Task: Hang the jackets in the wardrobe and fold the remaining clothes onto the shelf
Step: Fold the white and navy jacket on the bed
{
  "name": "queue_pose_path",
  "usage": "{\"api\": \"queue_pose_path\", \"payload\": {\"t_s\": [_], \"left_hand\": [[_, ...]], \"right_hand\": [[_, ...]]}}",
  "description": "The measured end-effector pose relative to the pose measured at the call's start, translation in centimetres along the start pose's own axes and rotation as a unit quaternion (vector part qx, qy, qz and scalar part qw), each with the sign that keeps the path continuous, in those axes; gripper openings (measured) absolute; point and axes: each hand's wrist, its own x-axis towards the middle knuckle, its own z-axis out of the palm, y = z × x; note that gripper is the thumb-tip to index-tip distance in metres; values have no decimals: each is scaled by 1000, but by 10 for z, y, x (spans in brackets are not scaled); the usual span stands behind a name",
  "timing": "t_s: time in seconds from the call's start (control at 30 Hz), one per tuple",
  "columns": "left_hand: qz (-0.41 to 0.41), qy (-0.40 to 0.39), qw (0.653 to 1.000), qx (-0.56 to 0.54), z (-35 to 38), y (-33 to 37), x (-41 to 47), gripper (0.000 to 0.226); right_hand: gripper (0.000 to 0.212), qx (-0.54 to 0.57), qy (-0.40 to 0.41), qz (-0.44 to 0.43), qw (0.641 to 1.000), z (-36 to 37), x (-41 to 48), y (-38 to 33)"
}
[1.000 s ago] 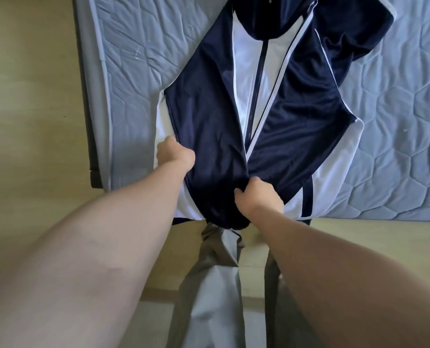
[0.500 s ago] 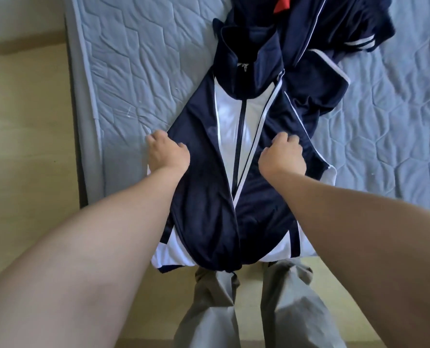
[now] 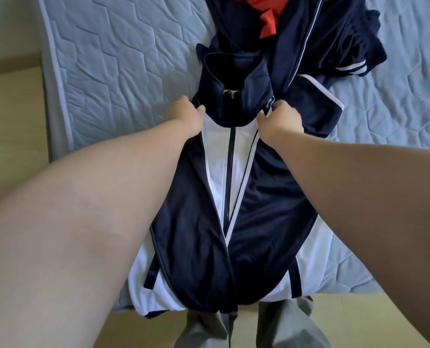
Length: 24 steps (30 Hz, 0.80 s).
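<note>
Gripping jacket [image 3: 196, 222] at both shoulders — left hand [image 3: 187, 114], right hand [image 3: 279, 119] curled on fabric; likely soft, light, slippery.

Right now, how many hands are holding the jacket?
2. The left hand pinches the jacket at the shoulder left of the collar; the right hand grips the shoulder right of it. Neither is hidden.

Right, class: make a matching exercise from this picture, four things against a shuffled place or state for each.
1 jacket
2 red garment
3 mattress
4 grey trousers

a quilted, light blue
b at the bottom edge of the view
c at the top edge of the view
d gripped by left hand and right hand

Pairs: 1-d, 2-c, 3-a, 4-b
</note>
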Motion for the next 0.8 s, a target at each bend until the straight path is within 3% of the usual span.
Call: {"api": "queue_pose_path", "payload": {"t_s": [0.23, 0.33, 0.63, 0.8], "left_hand": [[-77, -42, 977, -194, -10, 9, 12, 19], [-89, -57, 969, -222, -27, 10, 11, 20], [-87, 35, 964, -250, -142, 28, 19, 16], [-32, 99, 932, -347, -215, 53, 38, 22]], "right_hand": [[11, 105, -40, 31, 993, -8, 19, -11], [9, 161, -49, 45, 985, -14, 17, -25], [18, 111, 8, -81, 990, -64, 11, -138], [21, 127, 79, -171, 974, -90, 18, -217]]}}
